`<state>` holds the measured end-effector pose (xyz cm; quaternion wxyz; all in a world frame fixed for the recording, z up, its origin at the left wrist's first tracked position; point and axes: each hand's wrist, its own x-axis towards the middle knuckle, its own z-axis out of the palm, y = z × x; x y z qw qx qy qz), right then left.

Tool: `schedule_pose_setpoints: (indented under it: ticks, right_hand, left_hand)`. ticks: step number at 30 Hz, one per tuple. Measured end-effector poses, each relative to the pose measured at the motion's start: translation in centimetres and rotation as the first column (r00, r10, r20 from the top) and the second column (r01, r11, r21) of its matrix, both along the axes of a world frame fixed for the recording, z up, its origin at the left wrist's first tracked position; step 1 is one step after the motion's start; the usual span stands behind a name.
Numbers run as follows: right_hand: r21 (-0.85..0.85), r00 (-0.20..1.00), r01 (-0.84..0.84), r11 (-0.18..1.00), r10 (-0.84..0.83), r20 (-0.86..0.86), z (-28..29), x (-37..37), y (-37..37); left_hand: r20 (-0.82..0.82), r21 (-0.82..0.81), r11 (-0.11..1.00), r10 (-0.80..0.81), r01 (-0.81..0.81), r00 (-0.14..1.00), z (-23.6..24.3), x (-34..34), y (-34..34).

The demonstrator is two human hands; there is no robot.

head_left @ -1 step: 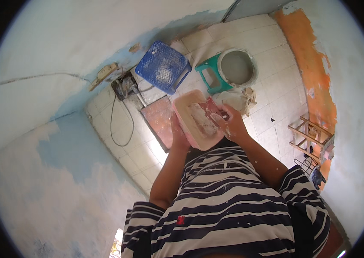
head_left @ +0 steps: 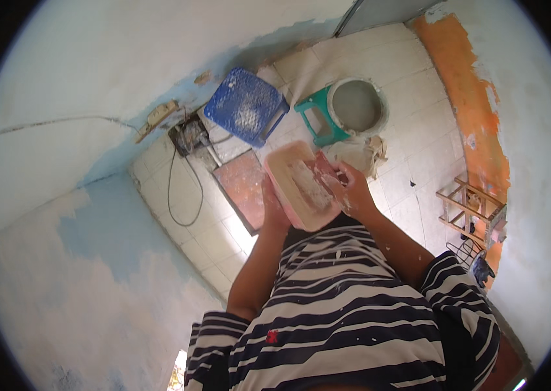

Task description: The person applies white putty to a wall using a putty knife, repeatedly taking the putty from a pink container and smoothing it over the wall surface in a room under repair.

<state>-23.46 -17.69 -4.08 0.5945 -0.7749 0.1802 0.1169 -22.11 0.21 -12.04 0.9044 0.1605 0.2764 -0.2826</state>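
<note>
Pale floor tiles (head_left: 419,133) spread beneath a blue stool (head_left: 244,104) (spattered with white) and, near it, a bucket (head_left: 361,131) of greyish liquid (head_left: 359,104). In front of the striped shirt (head_left: 347,313), a pink tub (head_left: 285,177) smeared inside with white paste (head_left: 312,187) is held up, the left hand (head_left: 275,205) clamped along its side. The right hand (head_left: 355,190) is closed round a flat reddish tool (head_left: 323,167) at the tub's right side.

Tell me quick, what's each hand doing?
Left hand: holding the pink tub by its side.
Right hand: holding a reddish flat tool over the tub.
</note>
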Motion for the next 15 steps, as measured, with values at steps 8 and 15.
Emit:
schedule_pose_setpoints:
  ticks: [8,15]
  right_hand:
    - [0.280,0.948,0.311,0.908,-0.277,-0.157,-7.9,0.4,-10.7]
    - [0.399,0.886,0.462,0.792,-0.435,-0.162,-17.1,5.3,-22.2]
  left_hand:
    - [0.034,0.288,0.956,-0.066,0.054,0.997,-5.7,2.1,-10.3]
    - [0.411,0.860,0.198,-0.816,-0.471,0.407,-16.0,7.3,-21.2]
